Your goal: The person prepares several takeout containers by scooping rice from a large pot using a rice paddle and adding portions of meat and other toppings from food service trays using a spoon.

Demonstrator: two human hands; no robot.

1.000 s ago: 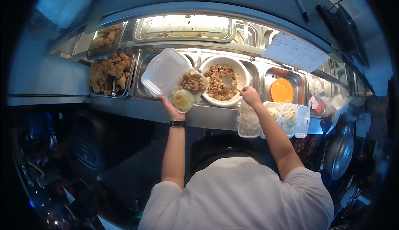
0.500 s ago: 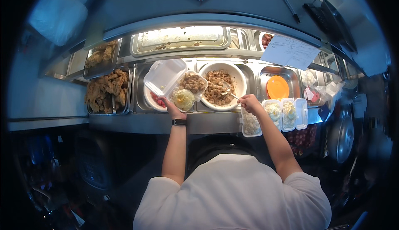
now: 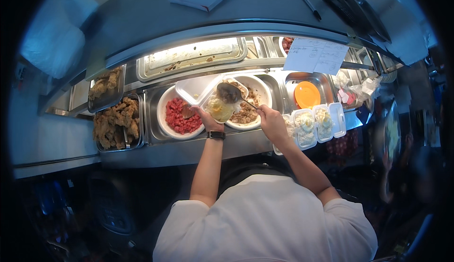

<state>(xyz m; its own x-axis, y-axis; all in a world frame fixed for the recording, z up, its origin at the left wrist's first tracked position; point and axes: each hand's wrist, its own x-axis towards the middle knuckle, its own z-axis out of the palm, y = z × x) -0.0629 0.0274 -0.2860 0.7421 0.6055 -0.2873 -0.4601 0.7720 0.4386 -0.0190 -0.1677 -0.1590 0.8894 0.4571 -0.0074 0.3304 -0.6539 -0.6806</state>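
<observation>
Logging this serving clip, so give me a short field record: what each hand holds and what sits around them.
left hand: holds open white takeaway box with yellowish food
right hand: holds ladle over the box
behind box: white bowl of brown food
left of box: bowl of red meat
far left: tray of fried pieces
right: orange lid, filled tubs
</observation>
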